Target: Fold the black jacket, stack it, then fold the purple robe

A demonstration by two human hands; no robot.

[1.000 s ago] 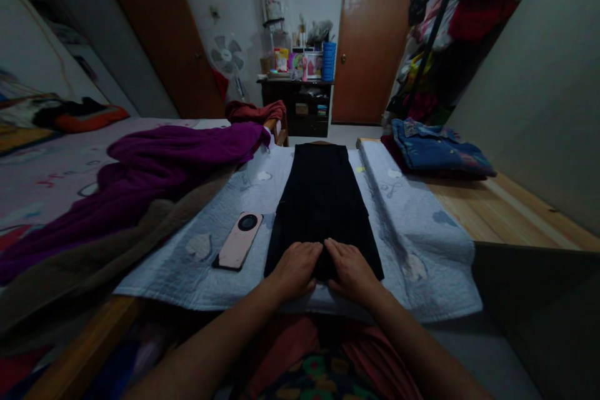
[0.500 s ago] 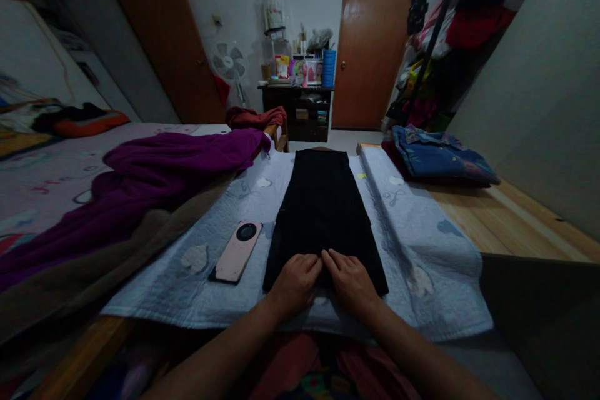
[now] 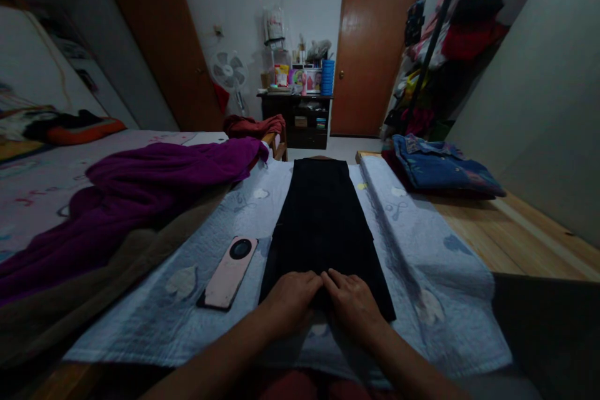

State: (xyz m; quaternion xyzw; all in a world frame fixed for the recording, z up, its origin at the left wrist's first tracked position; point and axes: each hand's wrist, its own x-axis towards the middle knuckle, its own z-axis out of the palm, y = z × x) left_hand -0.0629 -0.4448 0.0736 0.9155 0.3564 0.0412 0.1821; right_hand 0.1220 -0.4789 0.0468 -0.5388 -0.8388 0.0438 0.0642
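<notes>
A folded black garment [image 3: 323, 219] lies lengthwise in front of me on a pale blue-grey quilted cloth [image 3: 422, 244]; its exact kind does not show. At its near edge, my left hand [image 3: 293, 300] is closed, with the fingers bent over the fabric. My right hand [image 3: 351, 303] grips the same edge just beside it, and the fingertips of both hands almost meet. The thumbs are mostly hidden. To the left of the garment rests a pink phone [image 3: 229, 274] with a round black camera ring, its back facing up.
Purple cloth [image 3: 178, 175] and a brown blanket [image 3: 154, 250] are heaped on the left bed. A folded blue garment [image 3: 445, 165] sits on the wooden board [image 3: 506, 225] at right. Farther back stand a fan [image 3: 229, 72], a dark cabinet [image 3: 307, 134] and a door [image 3: 365, 50].
The view has tilted up slightly, so everything sits a little lower in the picture. Both hands stay at the black garment's near edge, with little visible change.
</notes>
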